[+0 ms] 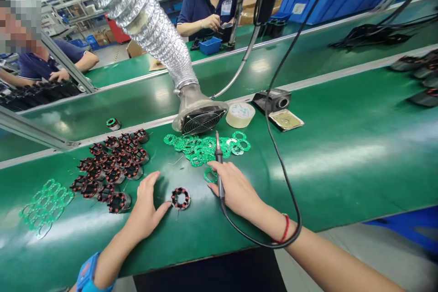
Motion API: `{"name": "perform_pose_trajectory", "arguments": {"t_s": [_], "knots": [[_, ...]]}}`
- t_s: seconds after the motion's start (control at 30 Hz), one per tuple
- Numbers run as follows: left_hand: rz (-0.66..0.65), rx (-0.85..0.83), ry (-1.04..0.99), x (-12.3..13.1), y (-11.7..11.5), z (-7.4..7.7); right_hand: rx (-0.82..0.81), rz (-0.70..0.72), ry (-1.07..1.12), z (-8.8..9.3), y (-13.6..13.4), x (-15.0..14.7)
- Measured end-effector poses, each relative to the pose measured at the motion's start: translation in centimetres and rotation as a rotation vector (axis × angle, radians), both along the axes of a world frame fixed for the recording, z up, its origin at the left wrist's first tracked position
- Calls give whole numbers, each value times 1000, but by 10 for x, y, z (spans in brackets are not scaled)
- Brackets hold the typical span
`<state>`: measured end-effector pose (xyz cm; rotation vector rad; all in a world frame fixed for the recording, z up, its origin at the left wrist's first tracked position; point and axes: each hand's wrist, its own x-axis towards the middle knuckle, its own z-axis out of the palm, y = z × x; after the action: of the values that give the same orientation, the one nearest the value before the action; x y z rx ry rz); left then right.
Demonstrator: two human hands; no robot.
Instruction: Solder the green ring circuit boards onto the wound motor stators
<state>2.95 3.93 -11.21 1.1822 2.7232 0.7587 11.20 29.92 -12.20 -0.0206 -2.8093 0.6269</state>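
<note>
My right hand [234, 187] is closed round a soldering iron [219, 157], whose tip points away from me. By its fingertips is a green ring-shaped circuit board [209, 175]; whether the fingers grip it I cannot tell. Left of that, a single motor stator [180, 199] with copper windings sits on the green bench. My left hand [147, 205] is open beside it, thumb close to the stator's left edge. A loose pile of ring boards [201, 148] lies beyond both hands. Several more stators [112, 164] stand grouped to the left.
A fume extraction hose [164, 36] ends in a fan hood [204, 121] above the bench. Near it are a tape roll [240, 115] and an iron stand [278, 100] with a sponge tray [286, 119]. The iron's black cable [278, 155] loops over my right wrist. A board panel [48, 205] lies far left. Co-workers sit opposite.
</note>
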Motion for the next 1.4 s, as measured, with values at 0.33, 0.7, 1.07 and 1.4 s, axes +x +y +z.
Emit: {"name": "perform_pose_trajectory", "arguments": {"t_s": [0.33, 0.7, 1.07, 1.4], "knots": [[-196, -129, -180, -22, 20, 10, -414, 115, 67, 5, -37, 23], [-246, 136, -307, -14, 41, 15, -679, 106, 16, -1, -45, 31], [-122, 11, -86, -12, 66, 13, -443, -36, 316, 11, 0, 45], [-22, 51, 1, -8, 76, 0, -726, -296, 246, -4, -2, 49]]}}
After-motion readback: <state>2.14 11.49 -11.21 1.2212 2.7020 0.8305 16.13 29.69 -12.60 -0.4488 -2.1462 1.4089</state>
